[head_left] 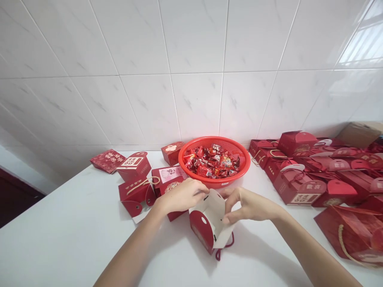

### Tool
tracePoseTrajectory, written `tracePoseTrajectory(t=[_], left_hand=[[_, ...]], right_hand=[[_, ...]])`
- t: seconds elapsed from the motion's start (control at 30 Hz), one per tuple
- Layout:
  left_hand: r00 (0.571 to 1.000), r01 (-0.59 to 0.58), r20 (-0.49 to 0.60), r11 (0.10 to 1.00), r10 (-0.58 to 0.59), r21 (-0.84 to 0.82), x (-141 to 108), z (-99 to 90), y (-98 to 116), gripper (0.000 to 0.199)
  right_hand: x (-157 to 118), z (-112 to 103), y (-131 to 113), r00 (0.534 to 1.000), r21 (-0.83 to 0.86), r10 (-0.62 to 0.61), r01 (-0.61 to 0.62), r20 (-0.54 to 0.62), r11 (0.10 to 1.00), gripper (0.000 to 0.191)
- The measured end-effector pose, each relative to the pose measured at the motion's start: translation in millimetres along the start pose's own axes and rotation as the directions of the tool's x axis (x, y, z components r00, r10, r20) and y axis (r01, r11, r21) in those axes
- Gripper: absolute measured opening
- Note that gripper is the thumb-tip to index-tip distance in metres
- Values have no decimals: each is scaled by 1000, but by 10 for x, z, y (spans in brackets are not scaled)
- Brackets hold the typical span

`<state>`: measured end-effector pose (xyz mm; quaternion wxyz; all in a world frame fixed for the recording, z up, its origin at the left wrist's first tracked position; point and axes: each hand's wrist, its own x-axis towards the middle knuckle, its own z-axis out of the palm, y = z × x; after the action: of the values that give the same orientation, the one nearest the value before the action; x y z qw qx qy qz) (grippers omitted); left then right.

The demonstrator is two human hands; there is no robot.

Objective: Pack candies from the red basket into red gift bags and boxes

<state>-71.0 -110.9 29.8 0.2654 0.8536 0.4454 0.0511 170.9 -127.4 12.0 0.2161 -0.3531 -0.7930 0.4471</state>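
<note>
An open red paper gift box (202, 235) with a white inside stands on the table in front of me. Its flaps are up, and a dark red cord (225, 248) hangs out under its near right side. My left hand (187, 195) is closed at the far left flap, with its fingertips on the flap's edge. Around the right wall is my right hand (245, 205), thumb on the inner side and fingers behind. Just beyond both hands sits a red plastic basket (214, 183) holding many wrapped candies (211, 161).
Several differing red boxes stand left of the basket, including one with a gold cord handle (140, 195). Many closed red boxes (301, 185) crowd the right side, with a cardboard box (363, 133) behind. A tiled wall (197, 99) bounds the white table (74, 231).
</note>
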Motion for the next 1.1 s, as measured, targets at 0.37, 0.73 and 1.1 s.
tracePoseTrajectory(t=[0.37, 0.73, 1.1], left_hand=[[945, 73, 315, 996, -85, 51, -138, -208, -17, 98], [995, -44, 78, 989, 56, -139, -222, -297, -8, 60], [916, -42, -401, 991, -12, -126, 382, -491, -461, 29]], right_hand=[[-121, -17, 132, 945, -349, 270, -193, 187, 917, 75], [1063, -217, 5, 964, -363, 114, -198, -241, 910, 18], [1239, -196, 308, 819, 6, 135, -158, -558, 987, 23]])
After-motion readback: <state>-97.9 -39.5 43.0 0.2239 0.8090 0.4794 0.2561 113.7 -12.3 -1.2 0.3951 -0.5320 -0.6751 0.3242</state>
